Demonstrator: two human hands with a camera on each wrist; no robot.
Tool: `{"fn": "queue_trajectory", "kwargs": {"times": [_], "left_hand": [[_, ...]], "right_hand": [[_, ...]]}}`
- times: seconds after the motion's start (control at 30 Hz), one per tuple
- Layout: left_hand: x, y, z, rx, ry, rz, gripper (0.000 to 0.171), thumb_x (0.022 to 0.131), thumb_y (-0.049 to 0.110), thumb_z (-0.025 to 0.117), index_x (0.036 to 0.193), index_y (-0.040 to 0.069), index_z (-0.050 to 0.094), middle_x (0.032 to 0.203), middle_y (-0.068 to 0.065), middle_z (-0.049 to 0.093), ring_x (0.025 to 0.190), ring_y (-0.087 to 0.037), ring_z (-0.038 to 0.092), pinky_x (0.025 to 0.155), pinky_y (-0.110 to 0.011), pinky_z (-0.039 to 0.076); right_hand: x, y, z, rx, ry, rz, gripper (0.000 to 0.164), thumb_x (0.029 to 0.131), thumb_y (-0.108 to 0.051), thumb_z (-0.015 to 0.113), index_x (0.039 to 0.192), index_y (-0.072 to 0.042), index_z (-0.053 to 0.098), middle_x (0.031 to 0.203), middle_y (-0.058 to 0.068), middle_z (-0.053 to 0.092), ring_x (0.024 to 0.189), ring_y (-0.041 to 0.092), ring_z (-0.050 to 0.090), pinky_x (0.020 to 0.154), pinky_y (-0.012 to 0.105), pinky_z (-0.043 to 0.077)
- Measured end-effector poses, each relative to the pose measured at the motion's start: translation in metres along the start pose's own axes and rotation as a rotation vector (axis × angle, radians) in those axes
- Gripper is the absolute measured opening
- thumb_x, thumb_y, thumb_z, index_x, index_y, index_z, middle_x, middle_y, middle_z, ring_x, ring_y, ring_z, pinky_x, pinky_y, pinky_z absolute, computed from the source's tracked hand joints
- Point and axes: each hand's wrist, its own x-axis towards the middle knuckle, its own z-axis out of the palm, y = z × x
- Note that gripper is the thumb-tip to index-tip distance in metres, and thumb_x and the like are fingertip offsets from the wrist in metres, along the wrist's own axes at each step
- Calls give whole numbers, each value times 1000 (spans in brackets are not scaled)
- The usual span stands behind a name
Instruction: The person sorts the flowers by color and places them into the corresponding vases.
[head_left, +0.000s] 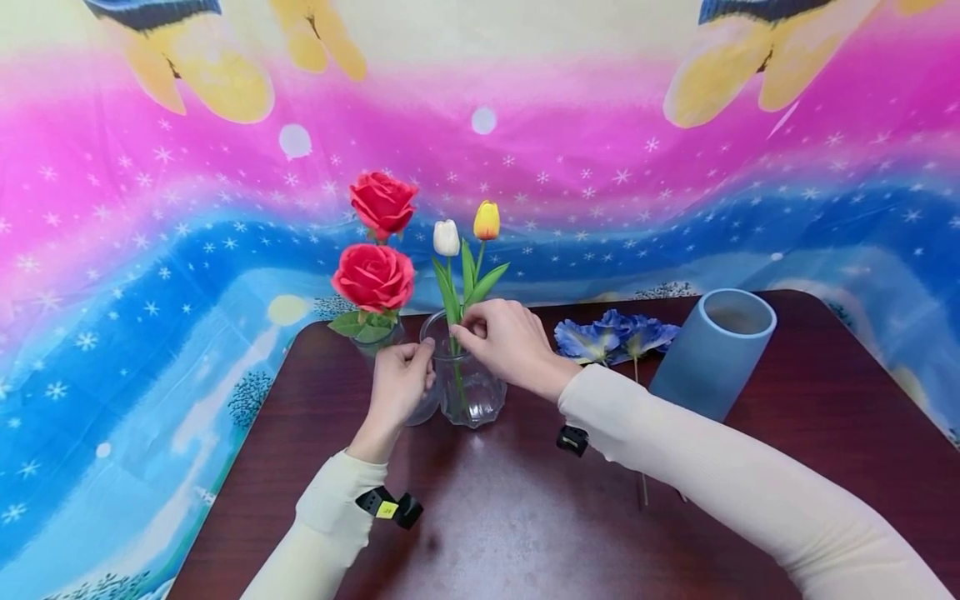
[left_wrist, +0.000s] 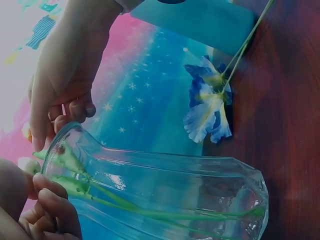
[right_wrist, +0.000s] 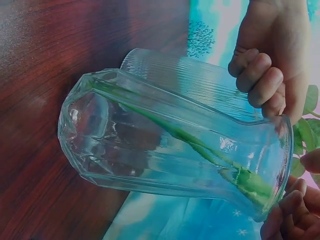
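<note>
In the head view a white tulip [head_left: 446,239] and a yellow-orange tulip [head_left: 487,221] stand in a clear glass vase [head_left: 474,392], their green stems reaching down inside. My right hand [head_left: 510,342] is over the vase mouth, thumb and fingers pinching the tulips at stem and leaf level. At the vase's left side my left hand [head_left: 401,375] holds the rim, its lower fingers curled. Both hands meet the rim in the left wrist view, where the vase [left_wrist: 175,170] lies sideways across the picture. Green stems [right_wrist: 185,140] show through the glass in the right wrist view.
Two red roses [head_left: 373,277] stand in a ribbed glass vase [head_left: 423,408] to the left, partly behind my left hand. Blue flowers [head_left: 615,335] lie on the dark wooden table [head_left: 495,517] at the right, beside a tall blue vase [head_left: 705,358]. A printed cloth [head_left: 570,167] hangs behind.
</note>
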Motion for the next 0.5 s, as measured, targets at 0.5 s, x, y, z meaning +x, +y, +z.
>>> {"fn": "queue_trajectory", "kwargs": {"times": [0.5], "left_hand": [[-20, 5, -1, 9, -57, 18, 31, 102, 16, 57, 77, -1, 63, 62, -6, 65, 39, -13, 48, 42, -23, 35]], "right_hand": [[-17, 12, -15, 58, 35, 34, 19, 98, -34, 65, 95, -18, 77, 63, -5, 55, 55, 13, 47, 51, 29, 34]]}}
